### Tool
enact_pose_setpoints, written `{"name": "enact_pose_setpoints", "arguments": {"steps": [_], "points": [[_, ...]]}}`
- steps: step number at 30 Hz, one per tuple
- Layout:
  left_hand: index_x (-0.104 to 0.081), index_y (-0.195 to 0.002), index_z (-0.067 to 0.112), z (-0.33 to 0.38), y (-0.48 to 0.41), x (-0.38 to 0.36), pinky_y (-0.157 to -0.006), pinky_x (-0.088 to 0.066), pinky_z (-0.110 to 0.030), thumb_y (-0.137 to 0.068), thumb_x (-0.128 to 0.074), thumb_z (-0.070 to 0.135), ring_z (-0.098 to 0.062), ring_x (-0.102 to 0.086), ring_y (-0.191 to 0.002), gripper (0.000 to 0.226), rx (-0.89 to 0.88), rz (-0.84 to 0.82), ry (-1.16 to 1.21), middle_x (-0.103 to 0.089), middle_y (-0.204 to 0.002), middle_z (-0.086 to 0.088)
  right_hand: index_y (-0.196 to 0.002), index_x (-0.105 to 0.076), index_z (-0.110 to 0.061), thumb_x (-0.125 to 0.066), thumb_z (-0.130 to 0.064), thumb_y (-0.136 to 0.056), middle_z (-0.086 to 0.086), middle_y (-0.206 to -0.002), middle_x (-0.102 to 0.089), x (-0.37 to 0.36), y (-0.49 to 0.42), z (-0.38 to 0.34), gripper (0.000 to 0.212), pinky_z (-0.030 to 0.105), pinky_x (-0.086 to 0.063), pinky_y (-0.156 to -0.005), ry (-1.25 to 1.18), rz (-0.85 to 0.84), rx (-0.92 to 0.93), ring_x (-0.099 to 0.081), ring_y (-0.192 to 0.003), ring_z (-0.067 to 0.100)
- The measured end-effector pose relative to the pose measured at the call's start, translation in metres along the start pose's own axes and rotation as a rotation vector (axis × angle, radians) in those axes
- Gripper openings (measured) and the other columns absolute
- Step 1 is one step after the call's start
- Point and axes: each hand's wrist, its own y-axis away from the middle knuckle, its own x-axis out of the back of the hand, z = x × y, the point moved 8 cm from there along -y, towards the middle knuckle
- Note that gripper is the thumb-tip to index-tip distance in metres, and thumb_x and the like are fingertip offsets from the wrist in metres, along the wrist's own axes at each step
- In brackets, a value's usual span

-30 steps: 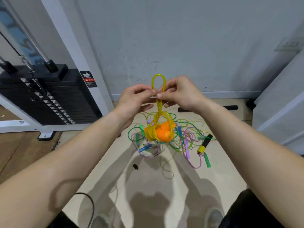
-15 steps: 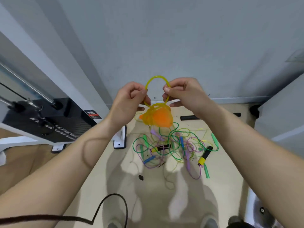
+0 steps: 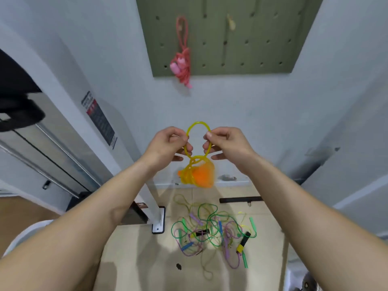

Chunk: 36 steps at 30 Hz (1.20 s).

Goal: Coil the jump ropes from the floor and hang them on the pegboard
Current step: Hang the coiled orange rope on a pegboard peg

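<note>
A coiled yellow jump rope point(image 3: 197, 173) with orange handles hangs between my hands at chest height. Its top loop stands open as a ring. My left hand point(image 3: 168, 143) pinches the loop's left side and my right hand point(image 3: 224, 141) pinches its right side. Above on the wall is a green pegboard point(image 3: 247, 38) where a coiled pink jump rope point(image 3: 181, 61) hangs from a peg at the left. A bare wooden peg point(image 3: 231, 24) sticks out near the board's top middle. On the floor lies a tangle of green, purple and yellowish jump ropes point(image 3: 212, 229).
A white weight-machine frame point(image 3: 100, 131) with a footplate point(image 3: 158, 224) stands at the left. A black bar point(image 3: 240, 199) lies on the floor by the wall. A grey wall or cabinet side point(image 3: 346, 143) closes the right.
The view has tilted up, bringing the pegboard in. Both hands rose with the yellow rope and pulled its top loop wider, from a narrow slit to a round ring.
</note>
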Motion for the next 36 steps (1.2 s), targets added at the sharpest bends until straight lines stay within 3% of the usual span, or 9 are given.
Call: {"name": "enact_pose_setpoints", "arguments": {"steps": [6,12,16,19,24,29,32,34,36], "points": [[-0.054,-0.095,0.014,0.121,0.007,0.019,-0.068,-0.054,-0.033,-0.101,-0.055,0.017,-0.024,-0.069,-0.074,0.006,-0.083,-0.013,0.004,-0.071,-0.080,-0.007,-0.098,-0.067,-0.007,-0.055,-0.021,-0.102,0.005,-0.079,-0.069,0.022,0.019,-0.119,0.019,0.027,-0.052,-0.061,-0.003,0.056,0.094,-0.067,-0.071,0.018],[-0.055,-0.112,0.007,0.189,-0.001,0.020,-0.076,-0.059,-0.036,-0.100,-0.050,0.006,-0.022,-0.072,-0.082,0.012,-0.161,-0.058,-0.007,-0.070,-0.087,-0.009,-0.105,-0.066,-0.007,-0.050,-0.011,-0.102,0.003,-0.074,-0.060,0.040,0.016,-0.189,0.017,0.029,-0.053,-0.059,-0.013,0.131,0.172,-0.061,-0.070,0.018],[-0.053,-0.114,0.006,0.208,-0.025,0.014,-0.064,-0.056,-0.030,-0.100,-0.050,0.005,-0.023,-0.071,-0.077,0.015,-0.216,0.033,-0.011,-0.071,-0.089,-0.011,-0.107,-0.066,-0.008,-0.048,-0.002,-0.099,0.004,-0.078,-0.060,0.058,-0.004,-0.203,0.020,0.029,-0.054,-0.057,-0.038,0.163,0.191,-0.059,-0.071,0.019],[-0.050,-0.110,0.008,0.214,-0.054,0.007,-0.065,-0.055,-0.035,-0.098,-0.052,0.002,-0.026,-0.068,-0.070,0.014,-0.239,0.120,0.009,-0.071,-0.085,-0.010,-0.113,-0.058,-0.007,-0.052,0.001,-0.095,0.008,-0.083,-0.064,0.081,-0.028,-0.205,0.021,0.029,-0.055,-0.054,-0.055,0.235,0.180,-0.061,-0.070,0.022],[-0.055,-0.090,0.012,0.218,-0.123,-0.005,-0.046,-0.050,-0.028,-0.094,-0.055,-0.004,-0.027,-0.065,-0.057,0.017,-0.260,0.224,-0.074,-0.066,-0.082,-0.011,-0.089,-0.055,-0.014,-0.055,0.005,-0.094,0.009,-0.083,-0.061,0.117,-0.087,-0.199,0.019,0.029,-0.052,-0.046,-0.019,0.353,0.189,-0.061,-0.065,0.027],[-0.067,-0.081,0.019,0.211,-0.200,-0.019,-0.067,-0.060,-0.040,-0.091,-0.057,-0.003,-0.028,-0.064,-0.061,0.026,-0.240,0.295,-0.174,-0.067,-0.080,-0.005,-0.093,-0.067,-0.009,-0.053,0.006,-0.095,0.009,-0.084,-0.065,0.141,-0.150,-0.184,0.020,0.029,-0.054,-0.047,0.040,0.415,0.159,-0.058,-0.055,0.023],[-0.069,-0.076,0.028,0.202,-0.243,-0.022,-0.076,-0.061,-0.047,-0.087,-0.064,0.012,-0.025,-0.065,-0.065,0.019,-0.217,0.322,-0.140,-0.070,-0.076,0.000,-0.081,-0.069,-0.022,-0.059,-0.006,-0.093,0.009,-0.088,-0.072,0.152,-0.185,-0.177,0.022,0.046,-0.061,-0.069,0.044,0.449,0.147,-0.068,-0.071,0.030],[-0.070,-0.075,0.029,0.200,-0.261,-0.028,-0.076,-0.061,-0.048,-0.080,-0.064,0.030,-0.028,-0.068,-0.066,0.008,-0.193,0.313,-0.065,-0.069,-0.071,0.001,-0.073,-0.069,-0.025,-0.066,-0.025,-0.089,0.003,-0.080,-0.072,0.156,-0.201,-0.175,0.016,0.045,-0.057,-0.077,0.013,0.460,0.143,-0.070,-0.080,0.029],[-0.071,-0.075,0.027,0.202,-0.272,-0.037,-0.074,-0.060,-0.044,-0.072,-0.062,0.041,-0.028,-0.067,-0.068,0.017,-0.144,0.276,0.022,-0.068,-0.071,-0.002,-0.067,-0.067,-0.019,-0.064,-0.040,-0.080,0.001,-0.073,-0.068,0.158,-0.212,-0.174,0.025,0.042,-0.053,-0.076,-0.043,0.469,0.124,-0.066,-0.076,0.026]]}}
